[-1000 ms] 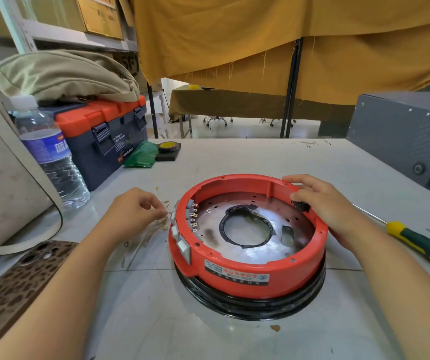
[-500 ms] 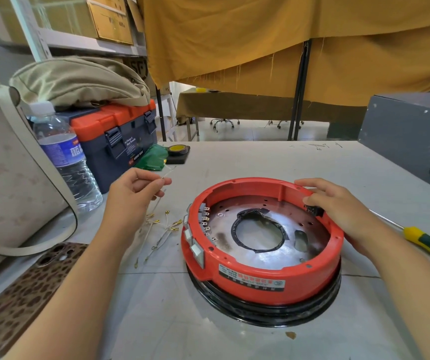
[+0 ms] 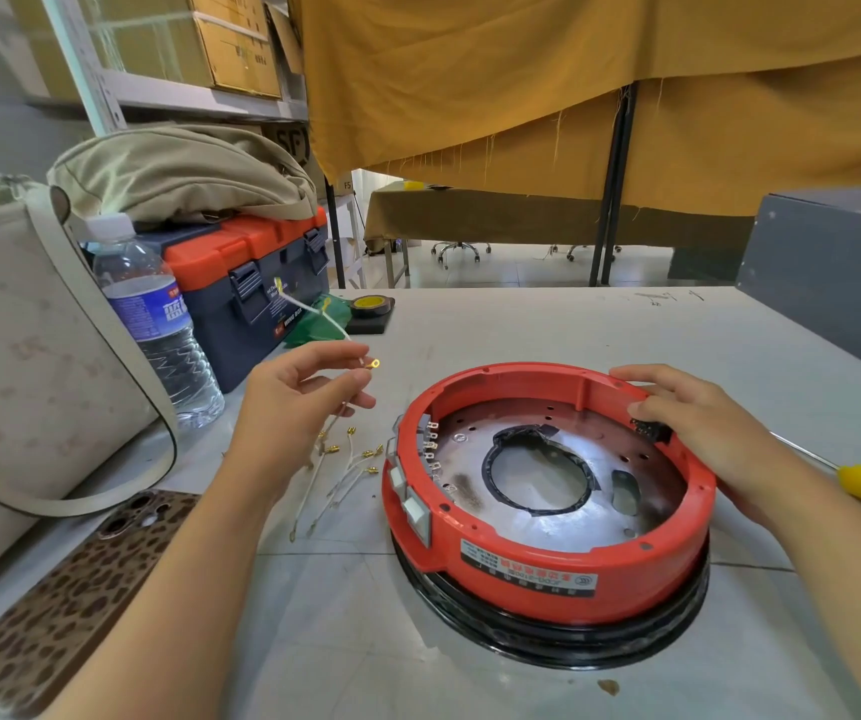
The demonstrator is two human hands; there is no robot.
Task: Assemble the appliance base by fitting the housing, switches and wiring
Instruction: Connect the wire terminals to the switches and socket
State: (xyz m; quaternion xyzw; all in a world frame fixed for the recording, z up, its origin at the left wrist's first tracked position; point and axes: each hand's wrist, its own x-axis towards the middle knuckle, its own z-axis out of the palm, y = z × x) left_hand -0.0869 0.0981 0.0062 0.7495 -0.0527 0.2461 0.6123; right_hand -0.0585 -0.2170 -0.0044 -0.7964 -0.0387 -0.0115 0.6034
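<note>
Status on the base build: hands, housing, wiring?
Left hand pinching one white wire, ring terminal up. Right hand resting on red housing rim by black switch. Spare wires loose on table. Nothing blocking.

Glossy red plastic housing [image 3: 547,532] is seen around a shiny, scuffed metal plate [image 3: 537,470], over a glossy black ring [image 3: 547,636]. Smooth, faintly reflective table top [image 3: 521,324]. At 9 o'clock, white-sleeved wires [image 3: 334,475] with brass-coloured terminals. At 10 o'clock, clear plastic bottle [image 3: 158,324]. Matt mustard cloth [image 3: 573,70] at 12 o'clock.
</note>
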